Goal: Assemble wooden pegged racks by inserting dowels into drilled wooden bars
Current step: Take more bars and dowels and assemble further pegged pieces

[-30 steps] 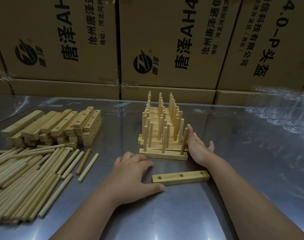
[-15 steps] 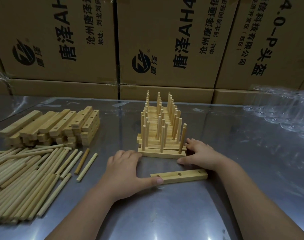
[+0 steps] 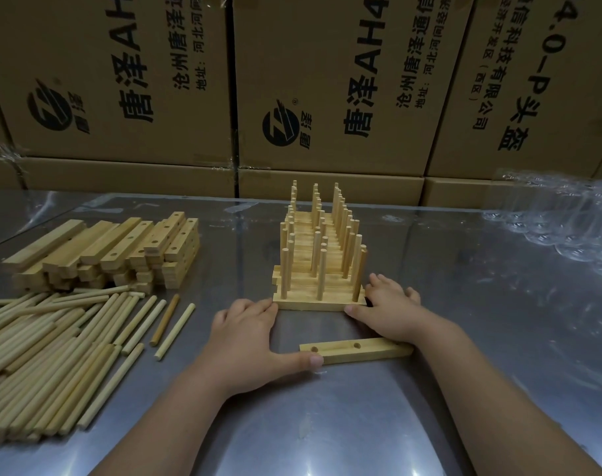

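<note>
Loose dowels (image 3: 52,355) and stacked drilled bars (image 3: 114,252) lie left on the surface (image 3: 464,338); the left hand (image 3: 248,341), flat and gripping nothing, touches the finished racks (image 3: 321,262) at their near corner, thumb against an empty bar (image 3: 356,350); the right hand (image 3: 388,310), fingers spread, presses the row's right end (squaring it, apparently); likely next: fetching dowels for that bar.

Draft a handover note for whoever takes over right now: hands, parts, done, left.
Left hand: flat on the table, fingertips at the left corner of the front rack, thumb touching the left end of the empty bar; no grip.
Right hand: open against the front rack's right end.
Done: row of pegged racks mid-table.
Left: peg the empty bar, then the stacked bars far left, using the loose dowels before them.
</note>
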